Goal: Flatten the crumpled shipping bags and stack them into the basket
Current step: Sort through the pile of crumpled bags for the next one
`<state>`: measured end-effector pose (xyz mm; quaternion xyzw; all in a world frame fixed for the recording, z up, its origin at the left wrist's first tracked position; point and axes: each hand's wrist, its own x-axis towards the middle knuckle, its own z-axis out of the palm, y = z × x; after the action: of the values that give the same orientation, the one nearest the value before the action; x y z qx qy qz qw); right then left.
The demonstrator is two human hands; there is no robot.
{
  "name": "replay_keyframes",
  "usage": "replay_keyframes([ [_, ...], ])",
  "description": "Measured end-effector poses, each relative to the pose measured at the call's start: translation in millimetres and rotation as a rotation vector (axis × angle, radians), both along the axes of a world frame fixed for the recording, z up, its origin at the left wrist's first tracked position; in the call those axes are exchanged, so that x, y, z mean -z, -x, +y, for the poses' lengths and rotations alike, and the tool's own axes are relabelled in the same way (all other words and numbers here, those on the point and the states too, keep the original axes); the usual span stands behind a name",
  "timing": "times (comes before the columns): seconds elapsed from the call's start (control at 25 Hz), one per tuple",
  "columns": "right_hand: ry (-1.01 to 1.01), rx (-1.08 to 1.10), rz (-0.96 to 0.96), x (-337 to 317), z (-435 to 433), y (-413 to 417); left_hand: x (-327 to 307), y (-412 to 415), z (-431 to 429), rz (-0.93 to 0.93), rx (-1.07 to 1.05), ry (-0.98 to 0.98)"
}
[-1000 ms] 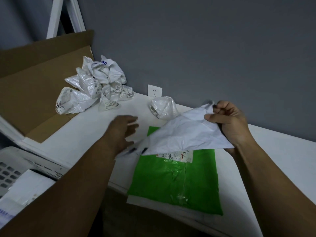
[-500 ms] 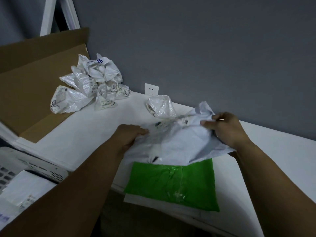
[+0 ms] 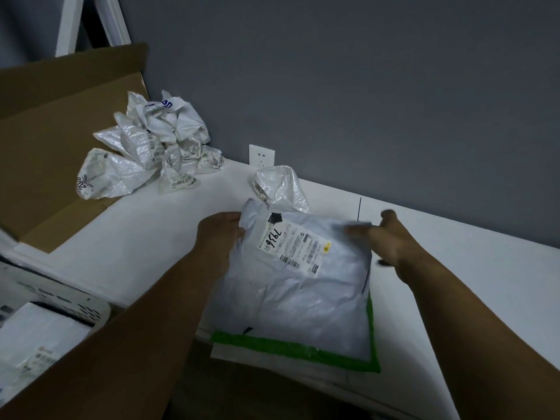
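Likely trouble: stack seems to overhang table (image 3: 136, 237) front edge; hard sweep could drag grey bag (image 3: 297, 286) and green bag (image 3: 291, 347) beneath it off. Slick film, springy creases may rebound. Left hand (image 3: 218, 234) pinches grey bag's far-left corner. Right hand (image 3: 385, 237), blurred, fingers straight, lies flat on far-right edge. Thin matte poly, wrinkled, roughly rectangular, paper label (image 3: 291, 247). Far pile (image 3: 151, 156) glossy, balled. Perforated plastic basket (image 3: 88, 310) lower left.

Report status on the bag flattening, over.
Left hand grips grey bag at top-left edge; right hand flat on its right corner. Bag spread over green bag, not yet in basket. Nothing blocking; crumpled pile behind.
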<state>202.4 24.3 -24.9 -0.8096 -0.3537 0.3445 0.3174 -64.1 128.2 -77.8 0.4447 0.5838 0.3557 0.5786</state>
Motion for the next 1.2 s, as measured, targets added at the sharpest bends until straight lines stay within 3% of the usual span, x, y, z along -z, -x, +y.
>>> replay_keyframes([
  [0.12,-0.203,-0.259,-0.461,-8,8,14,-16,-4,0,-0.065,0.088,-0.036],
  [0.24,-0.059,-0.564,-0.438,-12,14,37,-27,-11,1,-0.049,0.178,-0.101],
  [0.32,-0.015,-0.595,-0.375,-9,18,43,-31,-14,-2,-0.076,0.164,-0.1],
  [0.4,-0.114,-0.497,-0.354,-10,21,37,-31,-13,-1,-0.105,-0.006,-0.075],
  [0.52,-0.21,-0.192,-0.048,-2,25,22,-27,-2,7,0.159,-0.19,-0.122],
  [0.64,-0.176,0.009,0.274,22,19,18,-16,2,-7,0.12,-0.096,0.09],
  [0.72,-0.155,0.081,0.319,40,13,19,-6,-2,-21,0.159,0.051,0.214],
  [0.84,-0.093,0.143,0.292,57,3,24,8,-4,-27,0.343,0.173,0.201],
  [1.0,0.05,0.119,0.014,67,-15,30,18,0,-43,0.45,0.202,0.153],
  [1.2,0.139,0.052,-0.214,64,-35,43,26,-5,-66,0.67,0.182,-0.115],
])
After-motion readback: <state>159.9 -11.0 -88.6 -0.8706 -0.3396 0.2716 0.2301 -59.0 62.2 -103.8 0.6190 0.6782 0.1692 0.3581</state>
